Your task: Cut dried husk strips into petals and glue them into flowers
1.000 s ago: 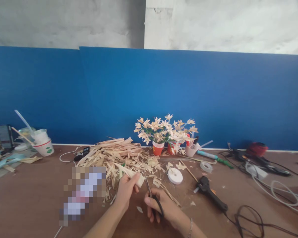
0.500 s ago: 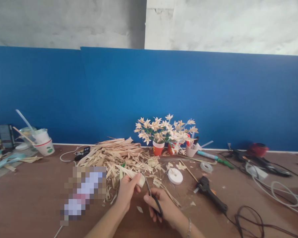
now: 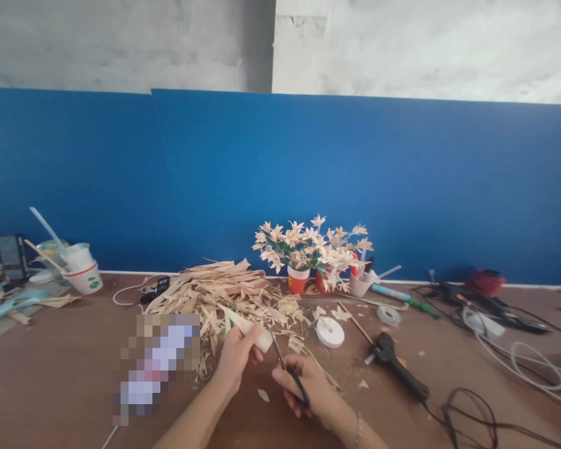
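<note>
Between the thumb and fingers of my left hand [image 3: 237, 358] is a pale strip of dried husk [image 3: 263, 340], its pointed end toward the upper left. My right hand [image 3: 306, 385] grips black-handled scissors [image 3: 297, 385], thumb and fingers around the handles. The scissor blades point up and left, close beside the strip's right end; whether they touch it I cannot tell. Behind both hands spreads a heap of dried husks [image 3: 224, 284] with many scraps. A small cut piece [image 3: 263, 395] lies on the table below the strip.
Husk flowers [image 3: 294, 240] stand in a red cup [image 3: 298, 282] at the back. Right of my hands are a white tape roll [image 3: 330, 332], a clear tape roll [image 3: 389, 315], a black glue gun [image 3: 397, 368] and tangled cables [image 3: 472, 408]. A white cup [image 3: 85, 277] stands far left.
My left hand has shifted slightly left with the husk strip. The right hand and scissors have moved a little to the right.
</note>
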`<state>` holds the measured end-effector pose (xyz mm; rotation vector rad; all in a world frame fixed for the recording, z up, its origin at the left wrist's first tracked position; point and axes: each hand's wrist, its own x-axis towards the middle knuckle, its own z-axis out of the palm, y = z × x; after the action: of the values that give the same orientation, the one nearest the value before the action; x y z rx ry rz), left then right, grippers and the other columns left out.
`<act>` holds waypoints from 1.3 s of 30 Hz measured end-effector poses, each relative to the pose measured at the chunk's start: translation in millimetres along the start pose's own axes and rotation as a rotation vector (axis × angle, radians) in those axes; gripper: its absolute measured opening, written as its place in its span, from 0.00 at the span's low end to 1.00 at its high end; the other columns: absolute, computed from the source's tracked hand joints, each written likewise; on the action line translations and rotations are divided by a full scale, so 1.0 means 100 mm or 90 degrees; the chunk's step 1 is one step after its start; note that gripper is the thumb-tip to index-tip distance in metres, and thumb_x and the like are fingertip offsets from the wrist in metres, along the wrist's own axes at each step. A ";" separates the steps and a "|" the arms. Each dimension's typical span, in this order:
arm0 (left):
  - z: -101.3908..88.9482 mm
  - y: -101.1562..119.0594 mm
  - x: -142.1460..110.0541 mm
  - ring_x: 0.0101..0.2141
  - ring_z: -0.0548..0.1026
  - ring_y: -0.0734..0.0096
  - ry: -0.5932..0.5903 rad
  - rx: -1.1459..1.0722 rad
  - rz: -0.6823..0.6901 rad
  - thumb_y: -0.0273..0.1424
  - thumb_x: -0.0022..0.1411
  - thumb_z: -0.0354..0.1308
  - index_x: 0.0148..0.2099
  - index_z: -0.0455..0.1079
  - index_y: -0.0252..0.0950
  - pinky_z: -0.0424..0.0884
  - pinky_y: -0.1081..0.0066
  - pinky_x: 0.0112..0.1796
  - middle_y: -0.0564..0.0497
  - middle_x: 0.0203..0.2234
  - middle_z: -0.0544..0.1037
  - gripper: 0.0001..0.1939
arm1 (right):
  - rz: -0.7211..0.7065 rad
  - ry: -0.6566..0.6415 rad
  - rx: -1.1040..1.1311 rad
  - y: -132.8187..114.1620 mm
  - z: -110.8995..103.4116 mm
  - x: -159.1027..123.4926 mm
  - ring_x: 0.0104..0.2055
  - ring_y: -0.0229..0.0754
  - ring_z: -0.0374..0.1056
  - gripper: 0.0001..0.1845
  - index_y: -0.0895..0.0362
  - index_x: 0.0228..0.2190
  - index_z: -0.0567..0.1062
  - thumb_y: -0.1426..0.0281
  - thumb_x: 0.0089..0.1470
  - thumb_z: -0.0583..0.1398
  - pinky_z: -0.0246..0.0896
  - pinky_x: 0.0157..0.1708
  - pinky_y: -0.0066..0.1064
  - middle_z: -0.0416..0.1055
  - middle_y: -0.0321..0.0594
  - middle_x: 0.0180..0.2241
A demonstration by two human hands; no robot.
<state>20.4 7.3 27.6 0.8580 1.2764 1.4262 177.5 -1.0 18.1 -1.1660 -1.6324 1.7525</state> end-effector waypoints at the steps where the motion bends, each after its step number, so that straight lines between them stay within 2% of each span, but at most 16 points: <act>1: -0.01 -0.01 0.01 0.12 0.65 0.79 0.009 0.002 -0.002 0.46 0.47 0.61 0.26 0.63 0.33 0.57 0.80 0.14 0.55 0.12 0.71 0.20 | 0.000 -0.002 -0.001 -0.01 0.01 -0.01 0.08 0.27 0.50 0.25 0.58 0.26 0.65 0.47 0.42 0.59 0.38 0.06 0.17 0.60 0.26 0.10; 6: -0.02 -0.03 0.02 0.12 0.65 0.79 0.015 -0.011 -0.006 0.45 0.46 0.62 0.26 0.63 0.33 0.57 0.80 0.14 0.55 0.12 0.71 0.20 | 0.002 -0.002 -0.006 -0.01 0.02 -0.01 0.08 0.27 0.49 0.25 0.57 0.25 0.65 0.47 0.42 0.59 0.36 0.06 0.18 0.59 0.25 0.09; 15: -0.02 0.00 0.02 0.11 0.65 0.79 -0.014 -0.006 0.008 0.49 0.49 0.57 0.26 0.62 0.34 0.58 0.80 0.13 0.56 0.11 0.69 0.22 | -0.012 -0.011 -0.003 -0.02 -0.01 -0.02 0.09 0.27 0.49 0.24 0.57 0.23 0.64 0.48 0.43 0.60 0.38 0.08 0.19 0.58 0.25 0.08; 20: -0.03 0.01 0.04 0.09 0.63 0.80 -0.018 0.017 0.006 0.50 0.49 0.57 0.25 0.61 0.34 0.55 0.80 0.11 0.57 0.11 0.68 0.22 | -0.013 -0.030 0.016 0.06 -0.03 0.01 0.09 0.27 0.48 0.23 0.57 0.24 0.65 0.50 0.43 0.61 0.38 0.09 0.19 0.56 0.24 0.08; 24: -0.04 0.01 0.05 0.09 0.63 0.80 -0.019 0.014 0.002 0.48 0.48 0.59 0.28 0.62 0.33 0.56 0.80 0.10 0.57 0.12 0.69 0.21 | -0.016 -0.034 0.001 0.11 -0.04 0.03 0.09 0.27 0.48 0.23 0.58 0.25 0.66 0.50 0.44 0.60 0.38 0.09 0.19 0.56 0.24 0.09; 30: -0.07 0.00 0.07 0.08 0.64 0.79 -0.043 0.025 -0.005 0.48 0.49 0.58 0.30 0.63 0.34 0.56 0.81 0.09 0.57 0.12 0.70 0.21 | -0.003 -0.044 -0.017 0.07 -0.07 0.01 0.09 0.27 0.49 0.24 0.58 0.24 0.66 0.49 0.43 0.60 0.39 0.08 0.19 0.57 0.25 0.09; 39: -0.12 0.01 0.11 0.08 0.64 0.78 -0.067 0.058 -0.017 0.48 0.47 0.59 0.29 0.64 0.34 0.57 0.81 0.08 0.56 0.11 0.70 0.21 | 0.016 -0.082 -0.049 0.01 -0.13 -0.04 0.09 0.26 0.49 0.23 0.59 0.24 0.67 0.51 0.44 0.60 0.39 0.09 0.18 0.58 0.25 0.09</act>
<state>5.7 14.7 24.7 0.9599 1.2760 1.2935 190.3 3.3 18.9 -1.1332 -1.7808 1.8297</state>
